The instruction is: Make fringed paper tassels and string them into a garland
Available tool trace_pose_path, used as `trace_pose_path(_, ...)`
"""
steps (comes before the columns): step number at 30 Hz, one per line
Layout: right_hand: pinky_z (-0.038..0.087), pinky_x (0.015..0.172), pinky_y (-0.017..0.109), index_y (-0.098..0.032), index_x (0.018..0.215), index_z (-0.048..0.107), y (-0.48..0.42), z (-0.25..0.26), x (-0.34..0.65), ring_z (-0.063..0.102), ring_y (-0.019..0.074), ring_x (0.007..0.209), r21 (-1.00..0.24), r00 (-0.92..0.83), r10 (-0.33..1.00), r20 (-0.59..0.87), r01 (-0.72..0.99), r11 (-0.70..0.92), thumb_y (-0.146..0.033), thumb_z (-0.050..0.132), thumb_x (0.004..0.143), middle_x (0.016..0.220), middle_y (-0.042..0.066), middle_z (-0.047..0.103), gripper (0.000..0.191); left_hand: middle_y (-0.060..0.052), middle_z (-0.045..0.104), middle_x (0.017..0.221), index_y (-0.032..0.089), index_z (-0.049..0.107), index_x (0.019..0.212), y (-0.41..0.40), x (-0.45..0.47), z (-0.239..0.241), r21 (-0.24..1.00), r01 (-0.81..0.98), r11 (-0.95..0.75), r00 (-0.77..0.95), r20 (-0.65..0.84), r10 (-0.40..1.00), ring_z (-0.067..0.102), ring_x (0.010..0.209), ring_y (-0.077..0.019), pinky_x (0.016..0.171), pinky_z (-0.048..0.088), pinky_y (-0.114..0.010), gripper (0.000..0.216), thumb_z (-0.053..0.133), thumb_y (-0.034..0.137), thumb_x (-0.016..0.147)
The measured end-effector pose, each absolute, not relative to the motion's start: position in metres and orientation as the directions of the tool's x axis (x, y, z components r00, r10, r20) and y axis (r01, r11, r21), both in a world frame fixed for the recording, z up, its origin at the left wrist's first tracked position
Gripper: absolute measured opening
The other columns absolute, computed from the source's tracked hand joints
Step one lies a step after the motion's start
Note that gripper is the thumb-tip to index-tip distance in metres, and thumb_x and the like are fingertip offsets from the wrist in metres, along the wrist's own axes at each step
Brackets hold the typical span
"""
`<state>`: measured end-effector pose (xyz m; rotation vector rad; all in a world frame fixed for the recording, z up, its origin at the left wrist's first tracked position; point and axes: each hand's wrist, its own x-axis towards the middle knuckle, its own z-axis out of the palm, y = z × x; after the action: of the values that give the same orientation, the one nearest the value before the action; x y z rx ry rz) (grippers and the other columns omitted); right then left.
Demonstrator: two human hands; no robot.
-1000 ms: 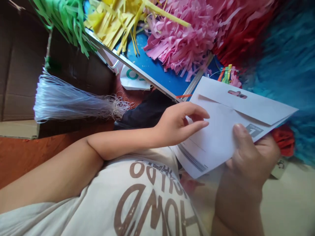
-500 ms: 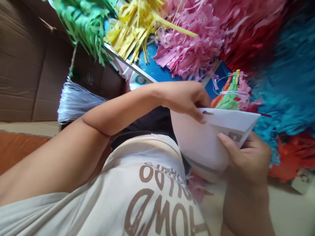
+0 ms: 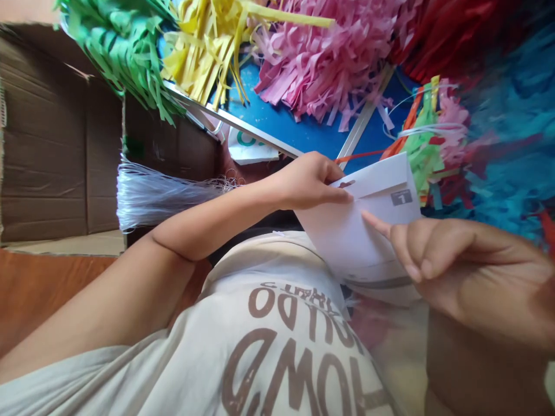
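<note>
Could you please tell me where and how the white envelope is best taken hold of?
I'd pinch the white envelope by its edge beside the printed 1, coming from the right: it looks thin, that edge is uncovered, and the left grip holds it near the slot.

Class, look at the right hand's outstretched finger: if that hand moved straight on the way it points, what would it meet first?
Most likely the white paper packet, which the right hand's fingertip seems to touch or nearly touch; depth is unclear. Just beyond lies the left hand's thumb.
</note>
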<state>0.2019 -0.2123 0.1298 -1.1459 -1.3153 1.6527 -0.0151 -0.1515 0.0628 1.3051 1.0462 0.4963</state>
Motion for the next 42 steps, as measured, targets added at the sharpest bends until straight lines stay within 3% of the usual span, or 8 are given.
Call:
trace_pose_path(9,0.052,0.085,0.050,-0.023,0.065,0.070,-0.204,0.131,0.201,0.053,0.0184,0.058,-0.959,-0.363,0.895,-0.260,-0.014,-0.284,-0.075,0.035,0.092,0.060,0.002,0.054,0.067,0.003,0.042,0.059,0.010,0.064,0.067,-0.154,-0.015,0.063,0.939,0.276,0.204,0.479,-0.319,0.818,0.040,0.059,-0.0085,0.056,0.029,-0.024,0.017,0.073,0.024,0.069)
trace_pose_path(17,0.047,0.099,0.058,-0.024,0.066,0.072,-0.191,0.117,0.211,0.054,0.0173,0.055,-0.958,-0.447,0.866,-0.223,-0.063,-0.279,-0.077,0.045,0.086,0.057,0.000,0.054,0.063,0.002,0.042,0.058,0.009,0.063,0.066,-0.154,-0.016,0.065,0.938,0.288,0.194,0.463,-0.314,0.829,0.041,0.059,-0.0087,0.055,0.029,-0.024,0.019,0.073,0.024,0.069)
trace_pose_path(24,0.048,0.097,0.058,-0.024,0.067,0.073,-0.198,0.123,0.211,0.056,0.0182,0.057,-0.978,-0.370,0.908,-0.198,0.011,-0.208,-0.079,0.043,0.086,0.058,0.002,0.055,0.065,0.002,0.043,0.058,0.010,0.064,0.066,-0.155,-0.016,0.065,0.944,0.271,0.189,0.443,-0.297,0.846,0.044,0.060,-0.0101,0.055,0.030,-0.025,0.016,0.075,0.022,0.067)
trace_pose_path(28,0.047,0.098,0.058,-0.023,0.063,0.071,-0.203,0.129,0.204,0.056,0.0184,0.058,-0.965,-0.308,0.917,-0.255,0.020,-0.262,-0.080,0.047,0.084,0.058,0.002,0.055,0.065,0.003,0.042,0.056,0.010,0.064,0.064,-0.156,-0.015,0.065,0.941,0.275,0.196,0.430,-0.303,0.850,0.044,0.060,-0.0098,0.057,0.031,-0.025,0.015,0.074,0.021,0.067)
trace_pose_path(35,0.044,0.101,0.060,-0.023,0.067,0.073,-0.192,0.119,0.208,0.052,0.0166,0.052,-0.949,-0.436,0.865,-0.250,-0.068,-0.308,-0.082,0.051,0.078,0.055,0.000,0.053,0.064,0.003,0.039,0.056,0.009,0.065,0.065,-0.156,-0.015,0.065,0.942,0.296,0.161,0.472,-0.290,0.832,0.042,0.060,-0.0094,0.058,0.029,-0.025,0.016,0.072,0.022,0.072)
trace_pose_path(42,0.049,0.094,0.053,-0.025,0.066,0.072,-0.191,0.112,0.213,0.051,0.0171,0.053,-0.939,-0.398,0.874,-0.279,-0.078,-0.335,-0.086,0.050,0.076,0.055,0.000,0.051,0.065,0.002,0.039,0.059,0.008,0.065,0.067,-0.156,-0.017,0.064,0.944,0.288,0.158,0.486,-0.286,0.826,0.041,0.061,-0.0086,0.058,0.028,-0.025,0.019,0.071,0.024,0.073)
